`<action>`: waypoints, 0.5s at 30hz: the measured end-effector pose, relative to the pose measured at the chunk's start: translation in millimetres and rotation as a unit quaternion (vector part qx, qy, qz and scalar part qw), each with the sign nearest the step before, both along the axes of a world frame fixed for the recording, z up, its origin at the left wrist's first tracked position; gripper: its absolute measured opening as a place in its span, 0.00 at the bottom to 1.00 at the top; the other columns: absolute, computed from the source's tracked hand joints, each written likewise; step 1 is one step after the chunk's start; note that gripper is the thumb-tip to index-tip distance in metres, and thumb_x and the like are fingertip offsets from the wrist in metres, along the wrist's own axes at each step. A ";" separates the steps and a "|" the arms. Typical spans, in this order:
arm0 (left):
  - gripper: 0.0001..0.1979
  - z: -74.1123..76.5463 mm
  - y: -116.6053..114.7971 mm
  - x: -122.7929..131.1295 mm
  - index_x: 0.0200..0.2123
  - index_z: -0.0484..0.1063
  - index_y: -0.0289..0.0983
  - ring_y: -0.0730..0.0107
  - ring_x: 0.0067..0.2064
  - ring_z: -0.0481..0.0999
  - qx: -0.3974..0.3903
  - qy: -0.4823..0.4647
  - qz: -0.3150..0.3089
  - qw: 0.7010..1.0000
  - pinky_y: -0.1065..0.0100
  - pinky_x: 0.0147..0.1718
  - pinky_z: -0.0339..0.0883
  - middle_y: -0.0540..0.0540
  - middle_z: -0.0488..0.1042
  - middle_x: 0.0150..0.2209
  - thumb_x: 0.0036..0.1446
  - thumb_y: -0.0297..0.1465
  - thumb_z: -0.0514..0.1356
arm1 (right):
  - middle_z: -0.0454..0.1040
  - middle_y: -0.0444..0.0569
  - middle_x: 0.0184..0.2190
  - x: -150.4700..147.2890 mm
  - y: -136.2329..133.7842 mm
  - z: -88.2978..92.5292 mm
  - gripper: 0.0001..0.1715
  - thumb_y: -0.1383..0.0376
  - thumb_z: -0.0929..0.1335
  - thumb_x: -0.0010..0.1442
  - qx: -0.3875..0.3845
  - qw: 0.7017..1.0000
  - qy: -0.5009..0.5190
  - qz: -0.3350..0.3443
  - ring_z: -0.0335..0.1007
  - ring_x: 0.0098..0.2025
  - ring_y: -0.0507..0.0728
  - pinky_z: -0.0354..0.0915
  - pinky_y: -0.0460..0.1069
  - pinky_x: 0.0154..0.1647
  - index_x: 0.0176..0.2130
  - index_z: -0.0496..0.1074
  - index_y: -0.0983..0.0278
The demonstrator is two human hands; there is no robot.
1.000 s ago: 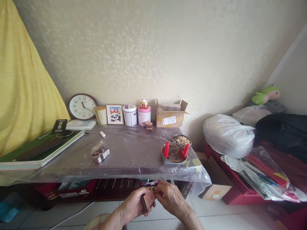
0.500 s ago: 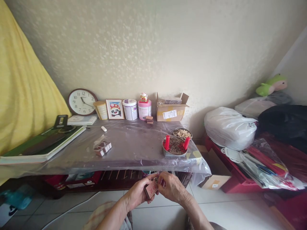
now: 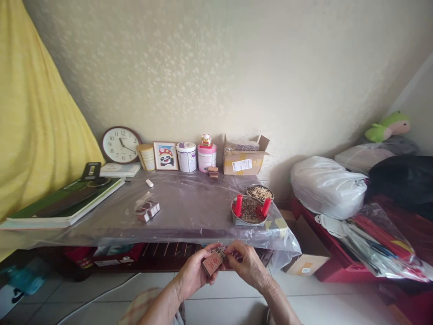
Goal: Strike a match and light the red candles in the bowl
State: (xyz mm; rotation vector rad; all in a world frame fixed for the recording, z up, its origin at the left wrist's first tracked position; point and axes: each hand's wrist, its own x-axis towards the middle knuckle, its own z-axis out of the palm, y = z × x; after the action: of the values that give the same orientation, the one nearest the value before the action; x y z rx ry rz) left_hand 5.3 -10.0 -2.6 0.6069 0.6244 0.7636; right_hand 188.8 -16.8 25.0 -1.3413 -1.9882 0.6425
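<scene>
Bench (image 3: 192, 189), plastic-covered, beyond box (image 3: 213, 263). Left hand (image 3: 197, 272) has grip clamped on box, some fingers hidden behind it. Right hand (image 3: 249, 265) just beside box's end; whether grip pinches anything, cannot tell. Box small, reddish face, dark characters; pale sticks (image 3: 221, 253) at open end, blurred.

- Matchbox (image 3: 212, 263): small, flat, rectangular. Tan-pink top panel, dark red characters printed on it; long side facing the viewer is darker.
- State: inner tray appears partly out at the far right end, matches (image 3: 220, 253) showing in the gap. Count and tip colour too small to read.
- Pose: tilted, printed face up toward the viewer, long axis running diagonally from lower left to upper right.
- Location: gripped in the left hand (image 3: 196, 267), in front of the table's near edge. Right hand (image 3: 246, 262) fingertips at the open end; contact unclear.
</scene>
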 end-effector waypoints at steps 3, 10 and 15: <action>0.21 1.3 0.5 1.1 0.52 0.65 0.35 0.71 0.20 0.70 -0.011 -0.005 0.013 1.000 0.70 0.20 0.50 0.41 0.79 0.26 0.54 0.33 0.52 | 0.74 0.45 0.28 -0.4 0.3 0.9 0.10 0.74 0.64 0.52 0.022 1.000 0.020 0.005 0.69 0.28 0.52 0.64 0.46 0.32 0.31 0.73 0.64; 0.17 -0.5 0.8 8.9 0.48 0.68 0.36 0.73 0.20 0.69 0.001 -0.019 0.030 0.999 0.71 0.19 0.49 0.43 0.78 0.26 0.56 0.34 0.54 | 0.73 0.47 0.32 -5.6 -0.1 2.1 0.08 0.68 0.65 0.59 -0.024 0.994 0.093 0.058 0.72 0.31 0.53 0.68 0.47 0.33 0.33 0.75 0.63; 0.14 0.6 -0.2 12.7 0.44 0.71 0.37 0.77 0.19 0.67 0.039 -0.028 0.060 0.997 0.71 0.18 0.49 0.45 0.77 0.30 0.54 0.33 0.57 | 0.73 0.46 0.29 -3.3 5.5 1.6 0.13 0.58 0.66 0.62 0.022 0.988 0.149 0.031 0.72 0.31 0.54 0.69 0.47 0.33 0.31 0.75 0.62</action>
State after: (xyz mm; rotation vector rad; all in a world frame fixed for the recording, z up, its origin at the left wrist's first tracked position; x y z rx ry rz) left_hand 17.9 -10.2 -2.0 0.6221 0.5853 0.9185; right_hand 185.6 -11.3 26.7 -1.0899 -1.7955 0.7748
